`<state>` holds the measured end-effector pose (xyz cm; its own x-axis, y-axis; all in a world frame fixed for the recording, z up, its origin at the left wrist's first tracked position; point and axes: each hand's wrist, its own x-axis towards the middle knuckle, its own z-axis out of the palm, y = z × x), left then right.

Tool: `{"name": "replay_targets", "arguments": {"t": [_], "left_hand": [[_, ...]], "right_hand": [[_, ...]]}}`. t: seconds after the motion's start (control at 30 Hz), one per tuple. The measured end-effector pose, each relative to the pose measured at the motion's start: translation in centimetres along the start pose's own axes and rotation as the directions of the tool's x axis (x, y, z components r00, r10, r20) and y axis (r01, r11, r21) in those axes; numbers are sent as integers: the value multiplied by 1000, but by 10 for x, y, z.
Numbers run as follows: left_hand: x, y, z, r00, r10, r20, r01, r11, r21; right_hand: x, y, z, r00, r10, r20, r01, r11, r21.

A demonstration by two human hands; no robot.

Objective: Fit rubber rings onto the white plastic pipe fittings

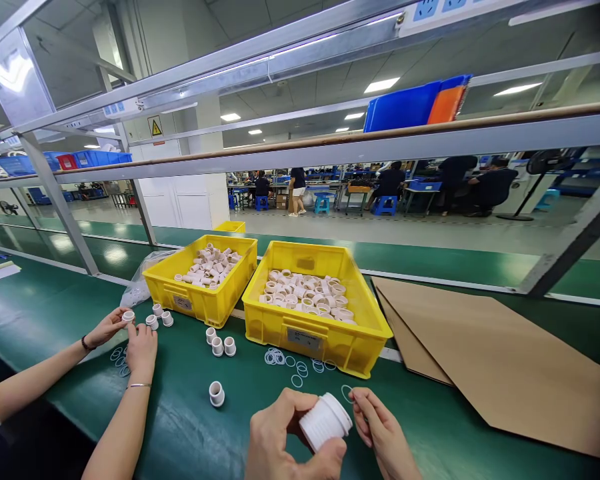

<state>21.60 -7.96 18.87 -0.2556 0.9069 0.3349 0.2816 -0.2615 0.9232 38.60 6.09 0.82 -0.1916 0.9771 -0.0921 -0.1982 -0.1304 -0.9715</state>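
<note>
My left hand (280, 437) grips a white threaded plastic fitting (325, 420) low in the middle of the view, its open end turned up and to the right. My right hand (383, 433) pinches a thin clear ring (347, 393) between thumb and forefinger, right next to the fitting's open end. More loose rings (293, 363) lie on the green bench in front of a yellow bin (315, 333) filled with white fittings.
A second yellow bin (203, 293) of white parts stands to the left, with a plastic bag (137, 287) behind it. Loose fittings (220, 347) and one fitting (216, 393) stand on the mat. A co-worker's hands (130, 333) handle a fitting at left. Cardboard sheets (500, 360) lie at right.
</note>
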Motion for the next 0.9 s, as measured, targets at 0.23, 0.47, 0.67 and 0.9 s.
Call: {"name": "replay_targets", "arguments": {"t": [0.23, 0.47, 0.67, 0.9], "left_hand": [[-3, -3, 1, 997, 51, -53, -46, 996, 79], [4, -2, -3, 974, -214, 73, 221, 970, -105], [8, -6, -2, 923, -298, 244, 371, 860, -352], [2, -18, 5, 918, -267, 293, 365, 858, -362]], "right_hand": [[-1, -6, 2, 1000, -23, 13, 23, 999, -24], [-14, -32, 10, 997, -68, 44, 72, 993, -92], [-33, -101, 27, 948, -257, 187, 298, 923, -244], [-58, -153, 43, 682, -585, 438, 730, 586, -353]]}}
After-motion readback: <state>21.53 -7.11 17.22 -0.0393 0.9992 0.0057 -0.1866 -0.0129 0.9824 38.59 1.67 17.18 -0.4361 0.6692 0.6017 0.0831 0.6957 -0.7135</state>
